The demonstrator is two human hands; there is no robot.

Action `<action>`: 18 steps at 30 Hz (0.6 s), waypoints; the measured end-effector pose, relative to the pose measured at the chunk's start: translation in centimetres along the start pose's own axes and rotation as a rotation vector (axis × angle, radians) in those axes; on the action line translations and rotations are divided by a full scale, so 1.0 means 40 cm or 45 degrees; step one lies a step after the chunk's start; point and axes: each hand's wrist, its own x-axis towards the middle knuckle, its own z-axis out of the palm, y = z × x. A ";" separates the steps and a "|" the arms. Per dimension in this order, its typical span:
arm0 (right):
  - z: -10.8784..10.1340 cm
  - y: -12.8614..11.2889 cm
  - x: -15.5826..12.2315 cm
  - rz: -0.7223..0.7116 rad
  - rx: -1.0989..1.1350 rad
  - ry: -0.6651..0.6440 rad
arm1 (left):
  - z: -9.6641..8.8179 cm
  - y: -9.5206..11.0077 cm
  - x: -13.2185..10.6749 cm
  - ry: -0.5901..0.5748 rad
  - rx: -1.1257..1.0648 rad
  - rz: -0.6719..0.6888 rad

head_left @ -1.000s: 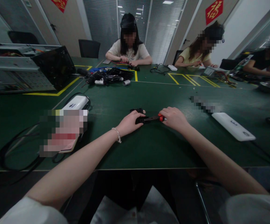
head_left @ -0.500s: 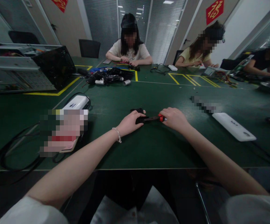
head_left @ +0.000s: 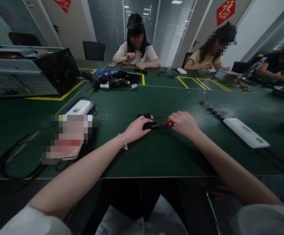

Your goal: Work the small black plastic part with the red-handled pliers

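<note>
My left hand is closed on a small black part, its thumb and fingers pinching it low over the table. The part's exact kind is too small and dark to make out. Red-handled long-nose pliers are gripped in my right hand, fingers wrapped round the handles. Their jaws point left and meet the black part at my left fingertips; whether they bite on it I cannot tell. Just beyond my left hand lies another small dark piece.
The green table has a white power bank with a cable at right. Another white device and a blurred phone lie left. Farther back are a computer case and a cable pile. Several people sit opposite.
The pliers and my right hand have shifted very slightly. My left hand stays in place. A person opposite has lifted one hand toward the chest.
</note>
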 end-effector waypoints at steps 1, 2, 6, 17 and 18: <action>0.002 0.000 0.000 0.008 0.012 -0.006 | -0.001 0.001 0.000 -0.001 -0.002 -0.002; 0.004 0.000 0.001 0.016 0.026 -0.013 | -0.002 0.001 -0.001 -0.003 -0.005 -0.003; 0.005 -0.002 0.001 0.045 0.067 -0.028 | -0.003 0.002 -0.002 -0.012 -0.010 -0.006; 0.000 -0.004 0.003 0.062 0.079 -0.058 | 0.000 -0.002 -0.001 0.000 0.001 0.010; -0.001 -0.004 0.003 0.063 0.081 -0.063 | 0.001 -0.003 -0.001 0.000 0.000 0.012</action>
